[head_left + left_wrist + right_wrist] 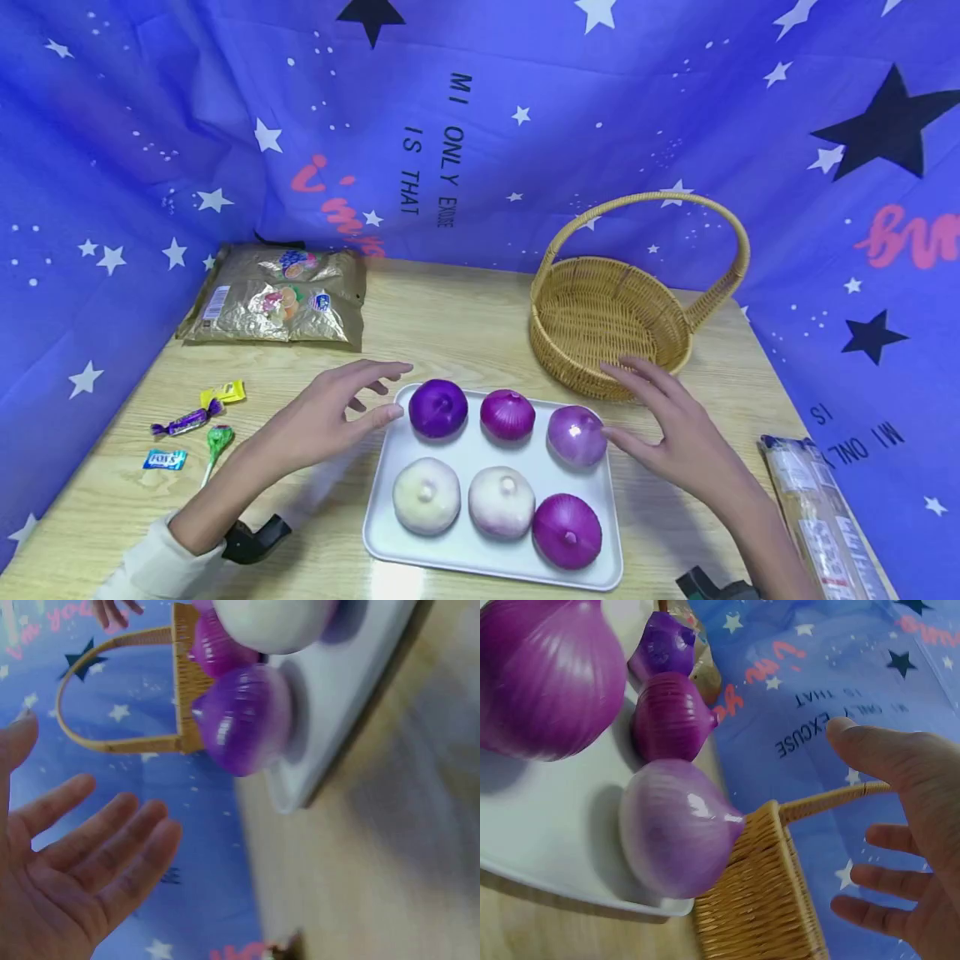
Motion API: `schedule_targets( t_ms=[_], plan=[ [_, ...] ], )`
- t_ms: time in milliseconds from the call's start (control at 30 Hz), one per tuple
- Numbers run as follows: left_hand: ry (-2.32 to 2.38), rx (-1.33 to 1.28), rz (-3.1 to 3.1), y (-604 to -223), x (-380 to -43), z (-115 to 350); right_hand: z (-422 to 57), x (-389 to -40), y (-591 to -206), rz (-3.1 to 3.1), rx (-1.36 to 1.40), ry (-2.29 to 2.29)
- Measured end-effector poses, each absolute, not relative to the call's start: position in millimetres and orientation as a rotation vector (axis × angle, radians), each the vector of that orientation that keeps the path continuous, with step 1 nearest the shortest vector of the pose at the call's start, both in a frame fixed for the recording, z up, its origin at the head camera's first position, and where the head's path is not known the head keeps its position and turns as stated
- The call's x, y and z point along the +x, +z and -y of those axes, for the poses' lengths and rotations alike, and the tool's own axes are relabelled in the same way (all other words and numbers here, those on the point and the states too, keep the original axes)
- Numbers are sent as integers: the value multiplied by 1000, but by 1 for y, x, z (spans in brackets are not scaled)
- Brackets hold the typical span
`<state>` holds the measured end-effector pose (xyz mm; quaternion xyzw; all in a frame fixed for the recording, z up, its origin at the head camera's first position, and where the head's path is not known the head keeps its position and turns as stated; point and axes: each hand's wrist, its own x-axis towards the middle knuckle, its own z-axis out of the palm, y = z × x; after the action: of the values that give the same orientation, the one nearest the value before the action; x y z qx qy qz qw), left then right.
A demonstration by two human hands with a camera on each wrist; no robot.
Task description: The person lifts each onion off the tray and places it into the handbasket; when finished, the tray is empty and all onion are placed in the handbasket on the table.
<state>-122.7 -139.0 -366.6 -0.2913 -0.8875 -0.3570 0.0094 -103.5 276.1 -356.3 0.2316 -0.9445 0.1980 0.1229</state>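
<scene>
A white tray (390, 546) holds several onions in two rows. In the far row are a deep purple onion (438, 409), a magenta onion (507, 416) and a pale purple onion (577, 437). Two white onions, one at the left (427, 496) and one in the middle (502, 502), share the near row with a red-purple onion (567, 531). My left hand (330, 417) hovers just left of the deep purple onion, fingers extended, holding nothing. To the right of the pale purple onion is my right hand (678, 429), fingers spread; the right wrist view shows it apart from that onion.
A wicker basket (611, 312) with a tall handle stands behind the tray's right side. At the back left lies a gold bag (281, 296). Wrapped candies (187, 418) and a green lollipop (219, 438) lie left. Clear plastic packaging (817, 508) is at the right edge.
</scene>
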Motion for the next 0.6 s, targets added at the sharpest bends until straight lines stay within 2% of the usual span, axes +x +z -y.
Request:
schedule_targets(
  t_ms=[267,400,600],
  plan=[
    [-1713,-492,2724,-394,-114,147,-285,-96,-391,2732,652,905],
    [-2039,-400,2631,-404,-108,144,-285,-96,-407,2736,645,1009],
    [-2070,-226,2662,-414,-100,137,-281,-97,-422,2814,561,1070]
  ],
)
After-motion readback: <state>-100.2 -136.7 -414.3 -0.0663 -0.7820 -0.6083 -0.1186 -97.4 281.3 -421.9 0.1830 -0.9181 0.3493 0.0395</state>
